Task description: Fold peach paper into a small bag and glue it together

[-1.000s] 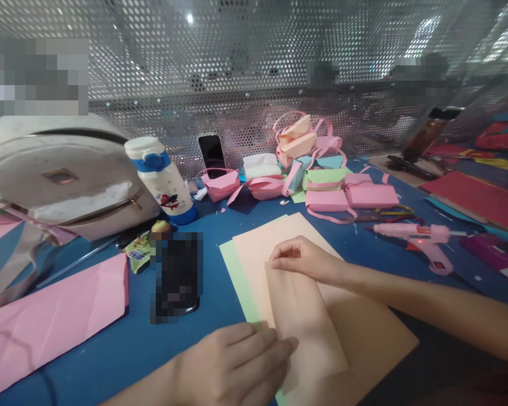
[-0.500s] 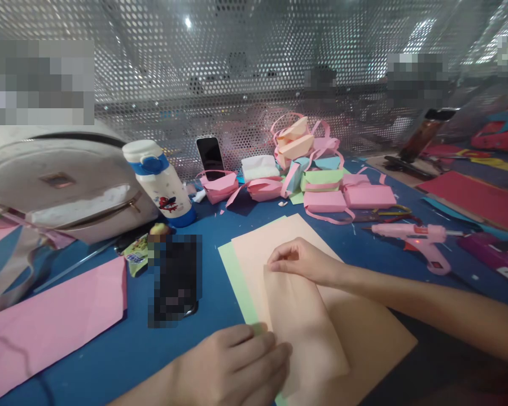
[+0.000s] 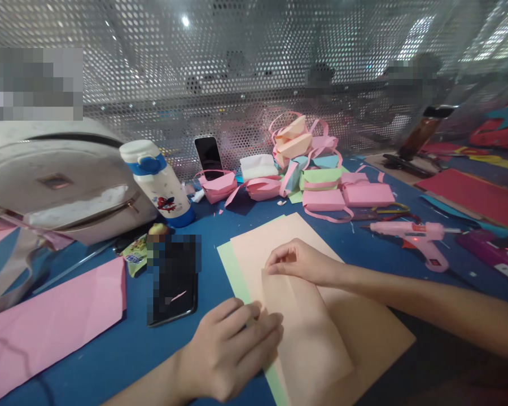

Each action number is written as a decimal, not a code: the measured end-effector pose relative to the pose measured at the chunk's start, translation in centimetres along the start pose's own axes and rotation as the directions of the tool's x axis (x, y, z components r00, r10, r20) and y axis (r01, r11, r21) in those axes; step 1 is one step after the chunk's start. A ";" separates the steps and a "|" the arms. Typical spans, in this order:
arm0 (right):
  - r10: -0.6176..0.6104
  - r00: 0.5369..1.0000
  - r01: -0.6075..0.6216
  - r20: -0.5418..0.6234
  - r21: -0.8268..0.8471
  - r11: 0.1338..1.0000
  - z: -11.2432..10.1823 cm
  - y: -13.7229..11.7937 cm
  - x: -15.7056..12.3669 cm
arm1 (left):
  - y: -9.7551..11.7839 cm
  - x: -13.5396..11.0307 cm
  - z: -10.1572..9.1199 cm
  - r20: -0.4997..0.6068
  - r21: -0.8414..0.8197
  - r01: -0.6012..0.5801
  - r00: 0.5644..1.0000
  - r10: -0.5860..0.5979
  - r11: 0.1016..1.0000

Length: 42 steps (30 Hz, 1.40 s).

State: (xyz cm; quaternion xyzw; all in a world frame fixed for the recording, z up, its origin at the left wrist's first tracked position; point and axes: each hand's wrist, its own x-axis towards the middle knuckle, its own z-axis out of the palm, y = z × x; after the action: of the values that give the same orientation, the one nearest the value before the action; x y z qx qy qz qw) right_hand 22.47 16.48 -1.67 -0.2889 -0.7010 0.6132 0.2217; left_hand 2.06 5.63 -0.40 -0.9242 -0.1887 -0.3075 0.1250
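A sheet of peach paper (image 3: 309, 332) has one side folded over, and its strip lies on a larger peach sheet (image 3: 376, 332). My right hand (image 3: 302, 262) pinches the far corner of the folded strip between thumb and fingertips. Closer to me, my left hand (image 3: 237, 344) has its fingers curled together over the strip's left edge; its thumb is hidden. A green sheet (image 3: 232, 268) peeks out along the left side beneath the peach paper.
A dark phone (image 3: 175, 287) and pink paper (image 3: 68, 321) lie left, near a bottle (image 3: 163, 186) and a white backpack (image 3: 68, 180). Small paper bags (image 3: 322, 200) crowd the back. A pink glue gun (image 3: 423, 237) lies right.
My left hand has slid away from me along the folded edge of the peach paper, toward my right hand. The right hand keeps its pinch at the corner.
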 end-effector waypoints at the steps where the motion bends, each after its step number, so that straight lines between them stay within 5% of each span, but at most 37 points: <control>1: -0.007 1.000 0.007 -0.002 -0.038 0.999 0.1 -0.2 -0.1 | 0.0 0.1 0.1 0.000 -0.016 -0.010 1.000 0.010 1.000; 7: -0.034 0.999 0.019 -0.042 -0.317 0.948 0.7 -1.4 -0.7 | 0.6 0.9 0.7 0.027 -0.052 -0.052 0.998 0.054 0.997; 14: 0.018 0.999 -0.022 -0.028 -0.165 0.986 0.9 -0.2 -0.3 | 0.6 0.5 1.2 0.024 -0.102 -0.014 1.000 0.016 0.995; 19: -0.009 0.999 0.008 0.044 0.012 1.000 -0.1 0.4 0.1 | 0.5 -0.8 0.6 0.010 -0.090 -0.181 0.983 0.183 0.979; 23: 0.007 0.999 -0.007 0.051 -0.002 1.000 -0.5 0.8 0.1 | 0.2 -1.1 0.7 0.261 -0.076 -0.062 0.962 0.080 0.995; 30: -0.012 0.997 0.025 0.078 -0.169 0.985 -0.5 0.5 0.1 | -0.2 -1.5 1.5 0.312 -0.094 0.050 0.950 -0.019 0.994; 35: -0.138 0.975 0.209 0.174 -0.516 0.831 -0.4 0.4 0.2 | -0.2 -1.5 1.2 0.338 -0.095 0.145 0.935 -0.105 0.985; 42: -0.201 0.945 0.320 0.257 -0.614 0.721 -0.2 0.6 0.3 | -0.3 -1.4 0.9 0.408 -0.115 0.245 0.896 -0.179 0.963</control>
State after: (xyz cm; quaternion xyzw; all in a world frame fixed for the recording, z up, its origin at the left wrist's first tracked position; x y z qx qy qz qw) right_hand 22.45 16.90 -2.28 -0.1918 -0.9193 0.3179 0.1308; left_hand 1.31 5.80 -1.92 -0.9480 -0.2837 -0.1418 -0.0260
